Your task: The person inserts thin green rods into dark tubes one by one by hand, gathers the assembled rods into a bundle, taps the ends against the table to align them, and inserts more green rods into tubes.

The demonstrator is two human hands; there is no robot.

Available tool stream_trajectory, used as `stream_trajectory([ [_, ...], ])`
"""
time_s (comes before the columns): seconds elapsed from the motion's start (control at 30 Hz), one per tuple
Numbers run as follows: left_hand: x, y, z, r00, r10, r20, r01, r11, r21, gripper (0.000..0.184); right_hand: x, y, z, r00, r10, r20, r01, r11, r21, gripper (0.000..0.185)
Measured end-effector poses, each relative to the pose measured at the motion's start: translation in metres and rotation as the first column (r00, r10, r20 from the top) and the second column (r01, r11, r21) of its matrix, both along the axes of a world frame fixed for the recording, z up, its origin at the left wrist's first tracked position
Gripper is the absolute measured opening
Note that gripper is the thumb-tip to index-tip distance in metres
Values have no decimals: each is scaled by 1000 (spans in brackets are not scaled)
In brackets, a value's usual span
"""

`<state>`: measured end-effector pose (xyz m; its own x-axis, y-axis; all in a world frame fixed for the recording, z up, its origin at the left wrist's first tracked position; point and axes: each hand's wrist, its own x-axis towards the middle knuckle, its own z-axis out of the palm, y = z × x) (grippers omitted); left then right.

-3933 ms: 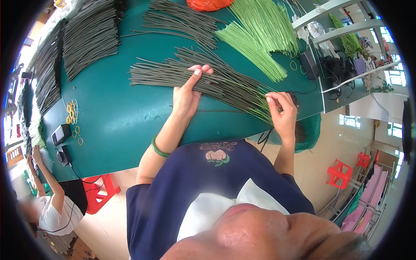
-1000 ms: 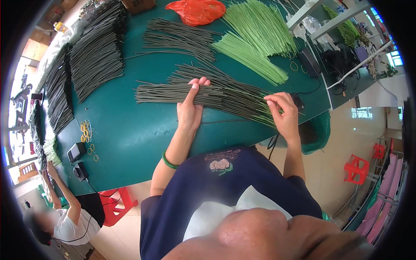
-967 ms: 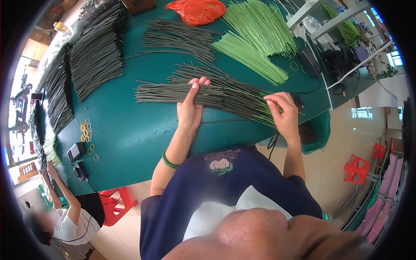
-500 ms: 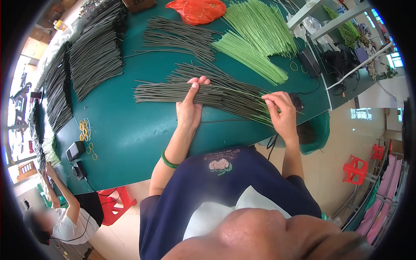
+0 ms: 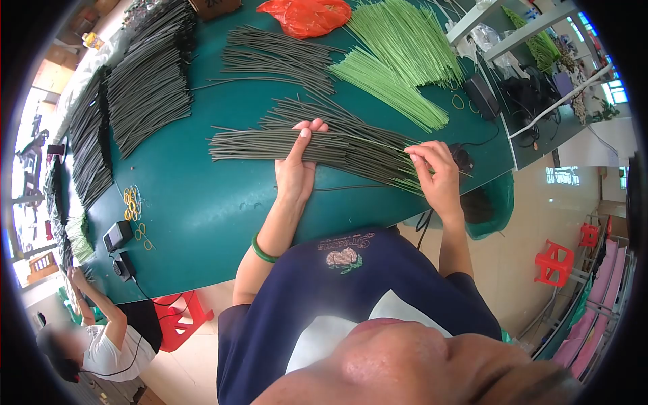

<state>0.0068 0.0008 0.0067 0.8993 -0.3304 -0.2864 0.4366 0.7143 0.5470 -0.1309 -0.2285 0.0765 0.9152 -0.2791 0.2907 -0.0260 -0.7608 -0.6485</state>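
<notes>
A bundle of thin dark green stems (image 5: pixel 250 145) lies across my left hand (image 5: pixel 297 162), whose thumb rests over the stems and whose fingertips show beyond them. At the right end of the bundle, my right hand (image 5: pixel 437 172) pinches a thin light green stem (image 5: pixel 378 143) between thumb and forefinger. Other light green stem ends show among the dark ones beneath that hand. More dark stems (image 5: pixel 304 115) lie on the table just behind the bundle. One loose dark stem (image 5: pixel 351 187) lies nearer to me.
On the green table (image 5: pixel 202 202) are dark stem piles (image 5: pixel 152 88), light green stems (image 5: pixel 405 47), a red plastic bag (image 5: pixel 307 17), yellow rubber bands (image 5: pixel 131 202) and black adapters (image 5: pixel 480 98). A co-worker (image 5: pixel 101 344) is at the lower left, near a red stool (image 5: pixel 182 320).
Since the earliest frame the whole view has shifted. My right hand has moved slightly left along the bundle, while my left hand keeps its hold. The co-worker's hands have moved a little.
</notes>
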Motion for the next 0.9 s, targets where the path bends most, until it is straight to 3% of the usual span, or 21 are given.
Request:
stream_trajectory([
  [0.2,1,-1,-3,999,24,35,-24,1000,5,24,18,6,4,995,88,42,-84,992,-91,10],
  [0.33,0,0,-4,999,4,50,-3,1000,-6,22,19,-3,6,992,117,-46,-119,992,-36,8],
  [0.7,-12,-6,-4,993,-118,31,117,993,14,21,50,44,-7,977,214,12,-214,967,139,12],
  [0.8,-13,-8,1,995,-104,2,104,994,9,18,63,51,48,921,281,268,-289,957,-11,15],
  [0.83,-13,-7,6,996,-91,3,91,995,34,18,60,52,80,871,344,350,-373,928,17,17],
  [0.87,-14,-6,9,996,-87,22,85,993,81,17,50,65,113,814,333,476,-476,852,217,13],
  [0.9,-12,-3,8,995,-102,17,100,991,90,17,39,74,134,749,366,552,-586,754,296,13],
])
